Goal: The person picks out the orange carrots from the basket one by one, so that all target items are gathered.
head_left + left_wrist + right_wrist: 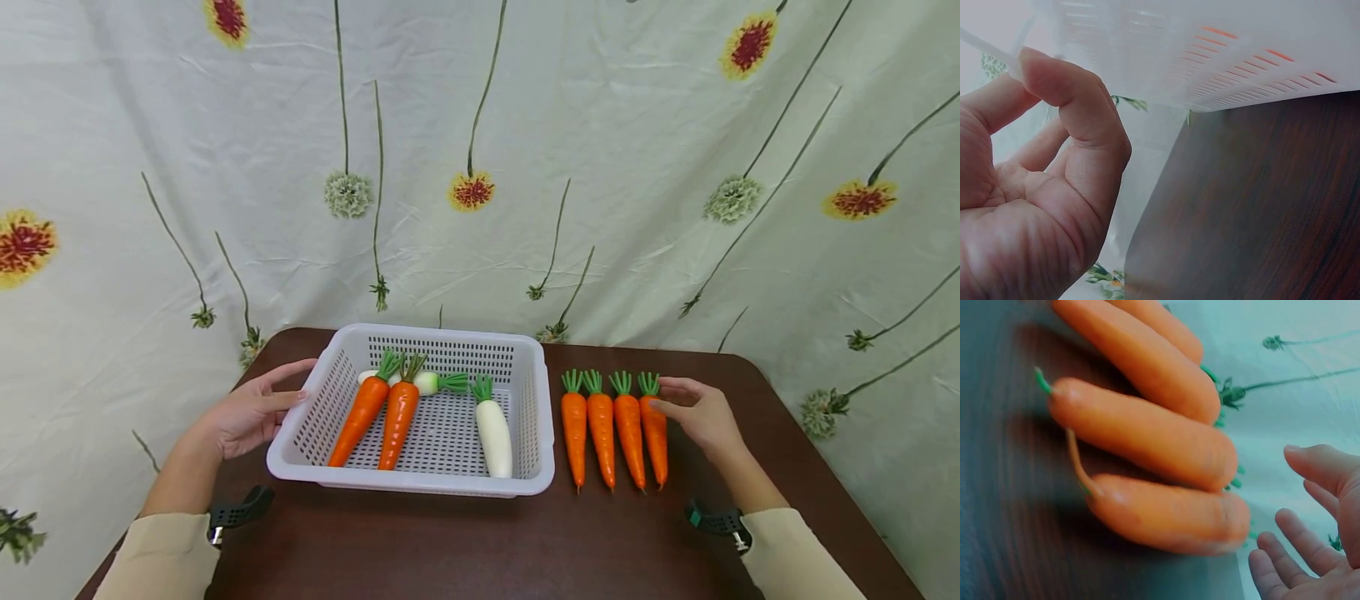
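A white plastic basket [409, 481] with slotted walls stands on the table. My left hand [258, 412] is at its left side, with thumb and index fingertips against the outer edge of the rim. Inside lie two carrots [401, 421] with green tops and two white radishes [493, 437], one of them at the back, partly behind the carrots. To the right of the basket, several carrots [601, 429] lie side by side, tops away from me. My right hand [705, 417] is beside the rightmost carrot [654, 437], thumb and fingers spread near its top end.
The dark brown wooden table [450, 542] has rounded back corners. A pale flower-printed cloth [465, 108] hangs behind it. Dark straps [243, 508] are on both wrists, above beige sleeves.
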